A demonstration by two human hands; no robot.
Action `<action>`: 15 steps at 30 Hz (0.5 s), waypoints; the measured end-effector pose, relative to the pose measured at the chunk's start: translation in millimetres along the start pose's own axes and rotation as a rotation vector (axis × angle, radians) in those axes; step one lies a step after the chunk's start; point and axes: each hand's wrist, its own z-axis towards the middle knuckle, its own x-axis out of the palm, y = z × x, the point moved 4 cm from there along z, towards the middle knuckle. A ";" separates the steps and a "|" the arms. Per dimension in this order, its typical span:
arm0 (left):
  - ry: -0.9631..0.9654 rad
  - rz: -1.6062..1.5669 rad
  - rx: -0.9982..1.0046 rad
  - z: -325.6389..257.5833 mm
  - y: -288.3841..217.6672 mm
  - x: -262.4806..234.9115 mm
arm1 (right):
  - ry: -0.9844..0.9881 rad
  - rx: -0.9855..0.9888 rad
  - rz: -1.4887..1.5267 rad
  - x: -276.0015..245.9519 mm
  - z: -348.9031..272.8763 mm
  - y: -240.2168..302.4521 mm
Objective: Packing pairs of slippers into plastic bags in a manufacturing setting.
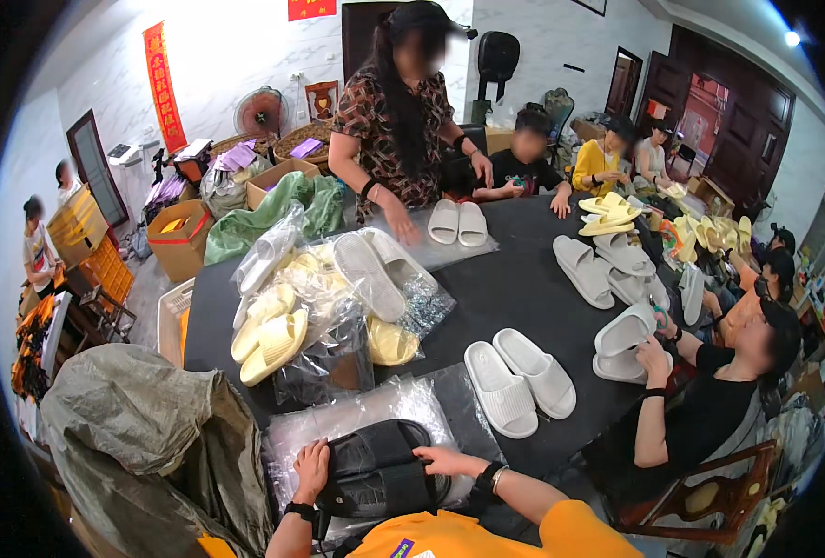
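Note:
A pair of black slide slippers point(382, 445) lies sideways on a stack of clear plastic bags point(290, 430) at the table's near edge. At the left ends of the slippers, my left hand point(310, 472) rests on the plastic with its fingers stretched out. My right hand point(457, 462) is closed at their right side, its fingertips gripping the edge of a black slipper by the strap. Just beyond, to the right, a pair of white slippers point(514, 383) sits on the dark table point(449, 321).
Bagged white and yellow slippers point(277, 344) pile up at the table's left. Across it stands a person point(403, 130) beside a white pair point(457, 223). At right a seated co-worker point(710, 400) handles grey-white slippers point(624, 339). Grey sacking point(143, 437) bulges at near left.

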 end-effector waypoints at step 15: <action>-0.014 0.368 0.164 -11.2 1.6 13.3 | -0.690 -0.073 -0.085 -137.5 -138.7 146.5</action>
